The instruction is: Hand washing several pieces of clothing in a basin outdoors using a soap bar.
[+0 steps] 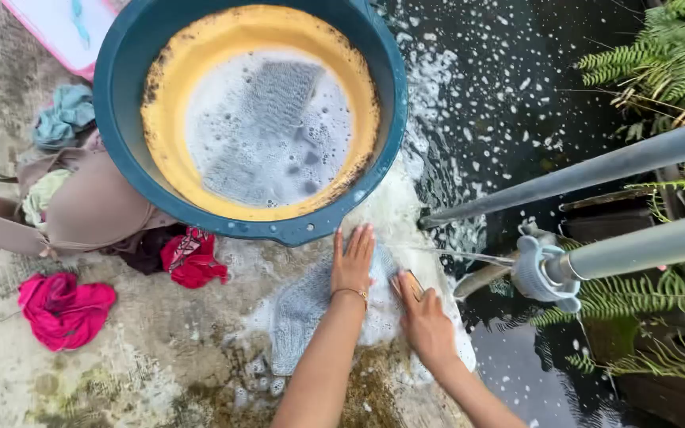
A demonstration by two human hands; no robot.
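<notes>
My left hand (pixel 353 260) lies flat, fingers together, pressing down on a soapy grey-blue cloth (pixel 301 313) spread on the wet concrete. Beside it, my right hand (pixel 423 317) grips a small brown scrub brush (pixel 411 283) held against the same cloth's right side. White foam surrounds the cloth. Just beyond the hands stands a big teal basin (pixel 120 103) with a yellow inside, full of sudsy water and another grey cloth (pixel 279 99) soaking in it.
A heap of laundry lies left of the basin: a beige garment (pixel 93 208), a teal piece (pixel 63 117), red cloth (pixel 192 257) and a pink one (pixel 63 309). A tap (pixel 545 269) on grey pipes (pixel 596 168) runs water at right. Dark soapy water and ferns (pixel 667 55) lie beyond.
</notes>
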